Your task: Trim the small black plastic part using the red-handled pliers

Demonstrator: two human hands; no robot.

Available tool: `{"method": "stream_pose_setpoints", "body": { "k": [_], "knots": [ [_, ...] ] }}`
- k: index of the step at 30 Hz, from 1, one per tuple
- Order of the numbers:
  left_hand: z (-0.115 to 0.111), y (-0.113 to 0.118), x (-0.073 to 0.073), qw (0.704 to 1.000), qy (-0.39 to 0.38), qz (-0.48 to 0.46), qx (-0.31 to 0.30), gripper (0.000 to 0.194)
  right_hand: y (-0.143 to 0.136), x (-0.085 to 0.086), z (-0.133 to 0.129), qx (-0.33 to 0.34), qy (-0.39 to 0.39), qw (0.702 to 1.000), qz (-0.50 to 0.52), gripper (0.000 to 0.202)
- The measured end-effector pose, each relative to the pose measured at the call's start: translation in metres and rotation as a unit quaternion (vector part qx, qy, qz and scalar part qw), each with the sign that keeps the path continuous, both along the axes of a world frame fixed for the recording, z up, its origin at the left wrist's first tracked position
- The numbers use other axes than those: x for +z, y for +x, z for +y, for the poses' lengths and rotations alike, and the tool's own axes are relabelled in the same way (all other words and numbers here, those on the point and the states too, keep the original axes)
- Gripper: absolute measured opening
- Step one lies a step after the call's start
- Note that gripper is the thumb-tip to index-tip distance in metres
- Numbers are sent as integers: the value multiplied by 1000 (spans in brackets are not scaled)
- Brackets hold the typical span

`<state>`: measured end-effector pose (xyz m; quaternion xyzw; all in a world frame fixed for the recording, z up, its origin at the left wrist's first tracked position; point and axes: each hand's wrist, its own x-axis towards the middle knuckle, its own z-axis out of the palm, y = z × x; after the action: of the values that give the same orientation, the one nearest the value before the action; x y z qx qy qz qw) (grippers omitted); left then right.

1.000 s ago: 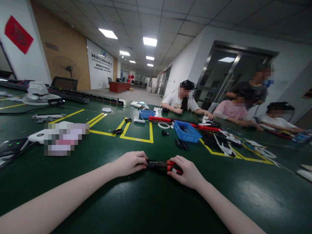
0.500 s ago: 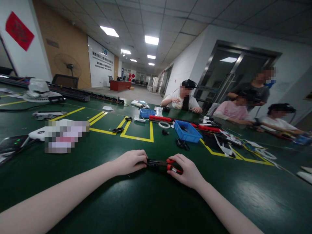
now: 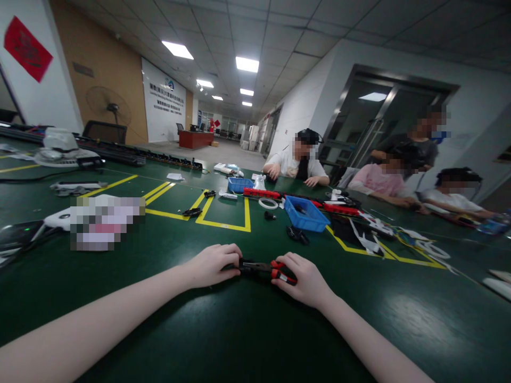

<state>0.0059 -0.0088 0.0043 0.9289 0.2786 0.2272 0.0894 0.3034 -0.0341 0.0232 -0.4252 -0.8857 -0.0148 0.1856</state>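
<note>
1. Pliers (image 3: 264, 267) with red handles lie crosswise low over the green table (image 3: 239, 335), between both hands, handles to the right and nose pointing left.
2. The right hand (image 3: 306, 279) has its thumb and fingers closed around the handles.
3. The left hand (image 3: 215, 266) pinches a small black part (image 3: 246, 266) at the pliers' nose; it is too dark there to tell whether the jaws bite on it.
4. Beyond them, a black clump (image 3: 297, 234) rests just in front of a blue tray (image 3: 313, 224), with a white ring (image 3: 268, 207) left of it.
5. Farther back runs a red strip (image 3: 255, 193); across the table sits a co-worker (image 3: 285, 164) in white.
</note>
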Motion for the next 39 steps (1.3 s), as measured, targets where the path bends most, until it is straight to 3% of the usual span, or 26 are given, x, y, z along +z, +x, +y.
{"method": "stream_pose_setpoints", "body": {
  "k": [6,12,29,39],
  "knots": [
    [6,0,-4,993,-91,-70,3,10,-8,2,-5,-4,-2,1000,-10,35],
    [9,-2,-5,982,-152,-106,-33,15,-9,1,-5,-2,11,1000,-11,35],
    [9,-4,-2,984,-156,-82,-38,20,-1,0,-1,1,-4,1000,-12,36],
    [12,-4,-6,984,-154,-83,-45,21,-1,-1,0,8,39,999,-21,39]
  ]
}}
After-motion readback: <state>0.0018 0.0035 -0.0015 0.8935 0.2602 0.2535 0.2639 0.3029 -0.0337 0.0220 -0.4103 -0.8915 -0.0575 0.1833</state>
